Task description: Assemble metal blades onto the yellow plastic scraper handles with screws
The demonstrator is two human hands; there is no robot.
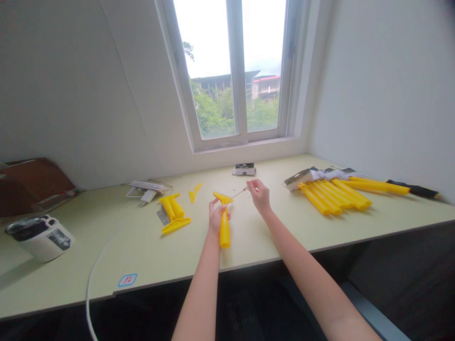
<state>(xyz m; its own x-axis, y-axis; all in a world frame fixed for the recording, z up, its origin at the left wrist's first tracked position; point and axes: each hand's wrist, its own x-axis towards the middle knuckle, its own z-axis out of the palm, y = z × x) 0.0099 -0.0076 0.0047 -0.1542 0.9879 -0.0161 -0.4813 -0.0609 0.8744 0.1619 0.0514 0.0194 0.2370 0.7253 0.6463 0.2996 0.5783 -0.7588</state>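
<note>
Near the table's front edge, my left hand (215,217) is closed around the neck of a yellow scraper-like tool (224,229), its wide head up and its thick handle pointing toward me. My right hand (259,195) pinches a thin screwdriver (240,192) whose shaft slants down-left to the tool's head. Whether the tip touches a screw is too small to tell. Left of my hands lie more yellow tools (175,213) and small yellow pieces (194,193). A few tiny bits are scattered near my right hand.
Several yellow handles (332,196) lie in a row at the right, beside a box (297,180) and a black-ended tool (412,188). A small box (244,169) stands below the window. On the left are a power strip (147,192), a mug (44,239) and a white cable (91,279).
</note>
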